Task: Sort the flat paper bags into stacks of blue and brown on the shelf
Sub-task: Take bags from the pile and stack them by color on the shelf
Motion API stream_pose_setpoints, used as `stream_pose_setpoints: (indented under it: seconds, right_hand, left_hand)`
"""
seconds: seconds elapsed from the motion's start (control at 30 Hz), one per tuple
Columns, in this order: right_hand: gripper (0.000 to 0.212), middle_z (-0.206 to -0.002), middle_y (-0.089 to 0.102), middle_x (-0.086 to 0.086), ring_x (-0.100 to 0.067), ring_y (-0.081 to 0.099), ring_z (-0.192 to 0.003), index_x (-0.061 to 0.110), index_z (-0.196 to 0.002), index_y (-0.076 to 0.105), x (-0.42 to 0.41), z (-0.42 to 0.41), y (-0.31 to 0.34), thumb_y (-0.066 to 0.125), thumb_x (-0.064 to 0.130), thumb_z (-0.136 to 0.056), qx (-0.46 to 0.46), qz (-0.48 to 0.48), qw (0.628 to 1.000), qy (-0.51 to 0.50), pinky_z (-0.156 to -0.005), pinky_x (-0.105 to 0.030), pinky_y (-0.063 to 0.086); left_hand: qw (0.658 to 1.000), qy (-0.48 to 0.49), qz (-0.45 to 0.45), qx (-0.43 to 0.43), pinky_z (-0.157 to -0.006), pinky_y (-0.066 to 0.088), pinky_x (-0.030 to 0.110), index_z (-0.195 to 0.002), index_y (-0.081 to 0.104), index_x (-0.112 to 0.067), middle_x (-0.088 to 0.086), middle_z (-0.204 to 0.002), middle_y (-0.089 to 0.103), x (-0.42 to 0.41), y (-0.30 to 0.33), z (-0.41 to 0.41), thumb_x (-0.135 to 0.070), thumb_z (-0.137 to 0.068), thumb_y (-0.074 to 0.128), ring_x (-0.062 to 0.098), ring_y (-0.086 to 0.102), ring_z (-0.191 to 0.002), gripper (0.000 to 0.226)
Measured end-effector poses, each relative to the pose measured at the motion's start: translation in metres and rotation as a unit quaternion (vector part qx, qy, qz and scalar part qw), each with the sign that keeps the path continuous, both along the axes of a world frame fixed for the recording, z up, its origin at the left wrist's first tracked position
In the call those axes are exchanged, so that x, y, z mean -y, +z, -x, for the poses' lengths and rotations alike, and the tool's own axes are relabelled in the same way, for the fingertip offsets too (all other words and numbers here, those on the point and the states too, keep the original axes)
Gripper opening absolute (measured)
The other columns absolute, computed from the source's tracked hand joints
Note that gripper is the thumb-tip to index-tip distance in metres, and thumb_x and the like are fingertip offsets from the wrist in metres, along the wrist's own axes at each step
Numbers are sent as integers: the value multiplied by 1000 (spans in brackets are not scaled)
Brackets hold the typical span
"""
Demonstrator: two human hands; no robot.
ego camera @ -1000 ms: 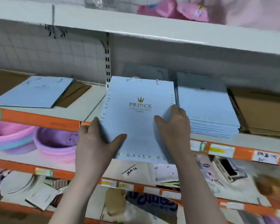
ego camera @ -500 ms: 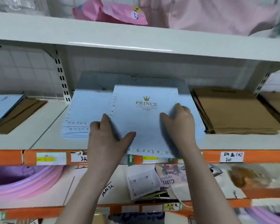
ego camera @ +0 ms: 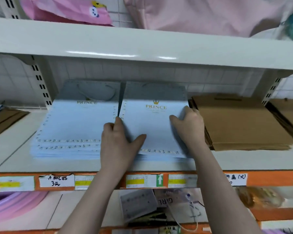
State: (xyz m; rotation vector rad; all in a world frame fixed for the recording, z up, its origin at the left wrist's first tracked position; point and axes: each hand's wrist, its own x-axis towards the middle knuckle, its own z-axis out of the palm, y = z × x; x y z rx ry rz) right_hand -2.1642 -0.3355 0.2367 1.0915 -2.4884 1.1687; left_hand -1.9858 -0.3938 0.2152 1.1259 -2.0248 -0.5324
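Observation:
A light-blue flat paper bag (ego camera: 152,125) with a gold "PRINCE" crown print lies on top of the right blue stack (ego camera: 159,156) on the shelf (ego camera: 15,149). My left hand (ego camera: 118,139) grips its left edge, thumb on top. My right hand (ego camera: 188,125) grips its right edge, thumb on the bag's face. A second blue stack (ego camera: 71,129) sits just to the left, with a narrow gap between the two. A brown bag stack (ego camera: 240,125) lies right of my right hand, close to it.
More brown bags lie at the far right (ego camera: 289,112) and at the far left (ego camera: 5,119). The upper shelf board (ego camera: 142,48) overhangs the stacks. An orange shelf rail (ego camera: 269,179) with price labels runs along the front, with pink basins (ego camera: 15,205) below.
Both hands have carried the blue bag to the right and further back, from in front of the shelf down onto the right blue stack. The view has shifted right.

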Motion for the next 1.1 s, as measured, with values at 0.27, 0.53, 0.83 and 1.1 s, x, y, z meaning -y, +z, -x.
stream_pose_setpoints:
  seconds: [0.27, 0.53, 0.83, 1.1]
  right_hand:
    - [35, -112, 52, -21, -33, 47, -102, -3, -103, 56, 8, 47, 11, 60, 27, -87, 7, -23, 999, 31, -86, -35, 35]
    - [27, -108, 54, -21, -32, 46, -101, 2, -92, 54, 24, 61, -2, 59, 28, -87, 5, -53, 997, 48, -85, -34, 33]
    - [50, -124, 49, -16, -31, 43, -110, 1, -133, 46, 19, 62, -23, 51, 31, -93, -37, -89, 994, 41, -90, -34, 34]
    - [41, -119, 50, -17, -30, 48, -104, -2, -120, 50, 20, 61, -26, 47, 31, -95, -47, -113, 991, 48, -77, -30, 34]
  left_hand:
    - [998, 56, 23, 18, -90, 39, 43, -133, 44, -3, 18, -120, 48, -4, 0, 45, -47, -76, 70, 37, 45, -107, 77]
    - [996, 79, -4, 39, -95, 39, 45, -133, 43, -4, 17, -126, 47, 4, -9, 59, -45, -78, 68, 36, 42, -113, 73]
    - [996, 67, -11, 65, -101, 35, 39, -146, 28, -4, 13, -144, 36, -3, -25, 61, -45, -87, 58, 30, 37, -129, 77]
    - [993, 60, -13, 98, -98, 39, 39, -146, 26, -7, 11, -148, 32, 0, -25, 61, -50, -88, 53, 29, 38, -130, 78]
